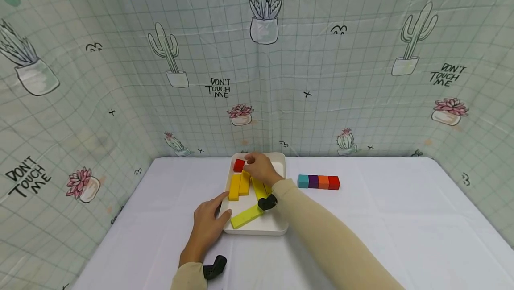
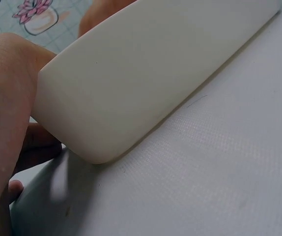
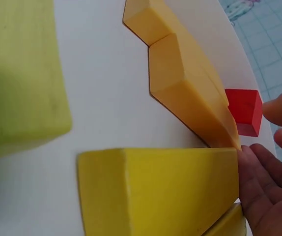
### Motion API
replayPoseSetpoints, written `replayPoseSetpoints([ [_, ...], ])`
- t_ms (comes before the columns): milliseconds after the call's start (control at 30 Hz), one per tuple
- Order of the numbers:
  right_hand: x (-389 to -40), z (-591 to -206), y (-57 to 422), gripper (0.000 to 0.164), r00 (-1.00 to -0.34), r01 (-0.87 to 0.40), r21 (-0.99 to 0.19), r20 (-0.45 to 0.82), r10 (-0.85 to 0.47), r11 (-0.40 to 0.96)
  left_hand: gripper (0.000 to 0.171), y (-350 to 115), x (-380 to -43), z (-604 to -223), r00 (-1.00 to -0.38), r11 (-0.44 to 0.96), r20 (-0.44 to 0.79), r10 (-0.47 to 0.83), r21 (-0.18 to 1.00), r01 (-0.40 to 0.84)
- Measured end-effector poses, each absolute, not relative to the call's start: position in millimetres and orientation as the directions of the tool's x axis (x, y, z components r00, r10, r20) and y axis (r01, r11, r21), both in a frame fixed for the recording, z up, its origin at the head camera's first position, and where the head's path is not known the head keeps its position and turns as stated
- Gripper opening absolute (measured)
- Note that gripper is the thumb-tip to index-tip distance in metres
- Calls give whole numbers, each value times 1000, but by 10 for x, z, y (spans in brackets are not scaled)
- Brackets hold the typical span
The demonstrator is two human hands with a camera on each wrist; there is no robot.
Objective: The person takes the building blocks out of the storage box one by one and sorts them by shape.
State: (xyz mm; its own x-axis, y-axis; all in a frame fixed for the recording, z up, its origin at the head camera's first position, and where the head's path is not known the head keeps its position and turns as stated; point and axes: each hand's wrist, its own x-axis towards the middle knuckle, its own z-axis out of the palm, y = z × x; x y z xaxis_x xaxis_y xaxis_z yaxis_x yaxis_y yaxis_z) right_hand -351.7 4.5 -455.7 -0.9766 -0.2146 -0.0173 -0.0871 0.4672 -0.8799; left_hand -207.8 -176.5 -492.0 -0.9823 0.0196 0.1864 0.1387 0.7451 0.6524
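A shallow white tray [image 1: 257, 233] lies on the table with several yellow and yellow-green blocks in it. My left hand [image 1: 209, 218] grips the tray's left side near its front corner; in the left wrist view its fingers [image 2: 38, 142] are outside the wall and another part of the hand shows beyond the rim. Above the tray's far half, my right hand [image 1: 261, 167] has its fingertips next to a red cube [image 1: 238, 165], with a gap showing in the right wrist view. Two orange-yellow blocks [image 1: 234, 187] and a yellow block [image 3: 180, 187] are close to this hand. Nearer the front lies a yellow-green block [image 1: 246, 217].
Right of the tray, a row of cubes sits side by side: teal [image 1: 303, 181], purple [image 1: 313, 181], orange [image 1: 323, 182] and red [image 1: 334, 183]. A white cloth [image 1: 385, 223] covers the table. Behind it hangs a patterned curtain [image 1: 297, 67].
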Motion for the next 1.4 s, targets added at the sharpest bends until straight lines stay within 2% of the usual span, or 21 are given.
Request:
replayPoseSetpoints([
  [600, -3554, -4550, -34, 46, -966, -125, -824, -27, -258, 552, 52, -1786, -2079, -4948, -982, 734, 186, 9, 666, 133],
  [1000, -3565, -4560, -77, 49, -975, -115, -767, -33, -218, 632, 51, -1762, -2095, -4968, -981, 734, 196, 2, 666, 135],
  [1400, -3577, -4552, -131, 44, -979, -83, -741, -64, -194, 666, 52, -1760, -2097, -4952, -986, 731, 168, -6, 674, 110],
])
